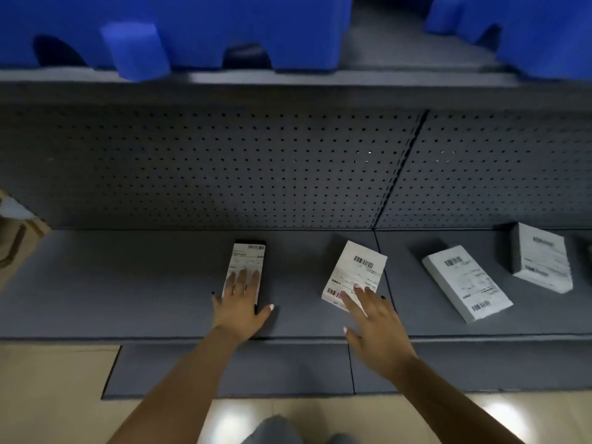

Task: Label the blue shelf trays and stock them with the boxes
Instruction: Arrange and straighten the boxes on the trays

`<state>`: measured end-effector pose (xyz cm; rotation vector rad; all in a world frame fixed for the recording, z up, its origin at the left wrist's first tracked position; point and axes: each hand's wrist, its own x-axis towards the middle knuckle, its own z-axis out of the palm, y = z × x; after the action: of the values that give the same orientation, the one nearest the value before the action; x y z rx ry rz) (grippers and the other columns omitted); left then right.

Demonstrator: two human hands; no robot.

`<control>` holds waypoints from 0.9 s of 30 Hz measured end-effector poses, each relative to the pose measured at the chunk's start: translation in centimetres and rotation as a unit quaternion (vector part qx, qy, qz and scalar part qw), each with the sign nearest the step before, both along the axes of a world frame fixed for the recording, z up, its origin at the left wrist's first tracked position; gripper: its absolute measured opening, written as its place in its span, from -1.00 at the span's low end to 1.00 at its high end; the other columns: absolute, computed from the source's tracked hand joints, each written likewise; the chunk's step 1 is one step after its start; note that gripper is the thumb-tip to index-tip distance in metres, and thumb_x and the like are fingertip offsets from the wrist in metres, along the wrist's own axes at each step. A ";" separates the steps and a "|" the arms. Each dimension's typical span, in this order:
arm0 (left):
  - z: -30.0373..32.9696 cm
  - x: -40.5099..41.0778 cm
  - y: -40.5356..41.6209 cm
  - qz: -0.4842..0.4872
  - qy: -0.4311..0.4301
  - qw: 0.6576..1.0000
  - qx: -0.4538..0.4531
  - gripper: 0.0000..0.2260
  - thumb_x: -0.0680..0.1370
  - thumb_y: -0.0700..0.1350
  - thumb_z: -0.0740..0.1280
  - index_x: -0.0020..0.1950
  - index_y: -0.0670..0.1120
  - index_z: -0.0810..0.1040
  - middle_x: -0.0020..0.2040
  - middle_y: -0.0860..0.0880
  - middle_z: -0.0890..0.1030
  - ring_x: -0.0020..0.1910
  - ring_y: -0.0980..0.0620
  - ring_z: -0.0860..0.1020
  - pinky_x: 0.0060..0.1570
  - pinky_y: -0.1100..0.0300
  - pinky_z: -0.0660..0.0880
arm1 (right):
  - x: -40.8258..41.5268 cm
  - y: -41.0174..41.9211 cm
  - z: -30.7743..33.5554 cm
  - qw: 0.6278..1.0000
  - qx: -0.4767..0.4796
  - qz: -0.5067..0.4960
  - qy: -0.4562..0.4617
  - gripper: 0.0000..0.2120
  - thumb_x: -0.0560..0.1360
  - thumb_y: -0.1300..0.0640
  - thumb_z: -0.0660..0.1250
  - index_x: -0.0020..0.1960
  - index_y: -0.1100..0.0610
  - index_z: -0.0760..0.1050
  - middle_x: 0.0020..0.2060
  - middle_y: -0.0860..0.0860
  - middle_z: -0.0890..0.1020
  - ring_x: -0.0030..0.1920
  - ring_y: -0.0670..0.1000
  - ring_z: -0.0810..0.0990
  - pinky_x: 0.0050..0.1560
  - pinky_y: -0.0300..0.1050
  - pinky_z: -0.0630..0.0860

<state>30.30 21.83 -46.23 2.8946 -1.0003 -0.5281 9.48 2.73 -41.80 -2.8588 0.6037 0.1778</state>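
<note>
**Both hands down on boxes at the lower shelf; trays above not yet stocked**

Observed: the left hand [241,302] lies flat, fingers straight and slightly spread, pressing on the near end of a dark box with a white label [247,267]. The thumb reaches out toward 3 o'clock past the box's near corner. The right hand [373,318] is also spread, its fingertips [347,298] touching the near edge of a white labelled box [355,274] that sits skewed, its far end swung toward 1 o'clock. Neither hand is curled round anything.

Location of task items: both boxes rest on the grey shelf [128,283]. Two more white boxes lie at 3 o'clock from the right hand, one flat [466,282] and one propped on edge [541,257], well apart from either hand. The blue trays [224,27] stand on the shelf above, at 12 o'clock. Whether they carry labels cannot be told from this angle.

Assessment: the step in hand appears to be taking up a box in each hand for stocking. Flat fingers will only slide these boxes. Recommended: draw each box toward the shelf lip at 6 o'clock, get the thumb under one long side and fingers over the other, then lift. The skewed box should be squared first, or it may pivot out of the grasp. Keep barcode labels face up so they remain readable once in the tray.
</note>
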 end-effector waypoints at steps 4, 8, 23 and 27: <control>-1.6 0.8 -0.6 -0.019 -0.032 0.999 0.035 -0.38 0.61 0.09 0.08 0.55 0.02 -0.19 0.56 -0.01 -0.13 0.52 -0.09 -0.13 0.34 -0.26 0.20 | -1.4 -0.6 -1.1 0.999 0.001 -0.030 0.026 -0.40 0.58 -0.12 0.07 0.53 -0.07 -0.10 0.53 0.00 -0.01 0.51 0.05 -0.05 0.50 0.04 -0.07; 0.4 -0.4 -0.2 -0.016 -0.050 0.998 -0.027 -0.43 0.55 -0.03 0.23 0.53 0.00 0.13 0.52 -0.03 0.17 0.43 -0.07 0.16 0.12 -0.22 0.37 | -3.3 -0.5 1.3 0.999 0.009 -0.045 0.017 -0.40 0.57 -0.10 0.11 0.52 -0.07 -0.06 0.52 -0.01 0.04 0.50 0.04 -0.01 0.49 0.00 -0.02; 16.5 -11.2 0.3 -0.252 -0.123 0.945 -0.169 -0.52 0.46 0.02 0.12 0.37 -0.02 0.42 0.34 -0.01 0.46 0.27 -0.04 0.37 -0.08 -0.05 0.45 | -11.1 1.3 14.9 0.995 -0.030 -0.052 -0.084 -0.41 0.50 -0.03 0.27 0.48 0.00 0.18 0.47 0.08 0.25 0.48 0.13 0.17 0.42 0.07 0.07; 19.2 -15.8 -1.0 -0.261 -0.133 0.933 -0.207 -0.54 0.47 0.01 0.15 0.37 -0.01 0.41 0.34 0.01 0.46 0.29 -0.01 0.36 -0.04 -0.03 0.45 | -15.5 0.0 16.9 0.990 -0.054 -0.062 -0.117 -0.41 0.47 -0.05 0.26 0.47 0.02 0.23 0.43 0.10 0.33 0.44 0.16 0.26 0.39 0.11 0.20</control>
<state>14.48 20.82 -27.02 2.3480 -1.6968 0.0809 -6.01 2.76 -24.92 -2.8725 0.7584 -0.2138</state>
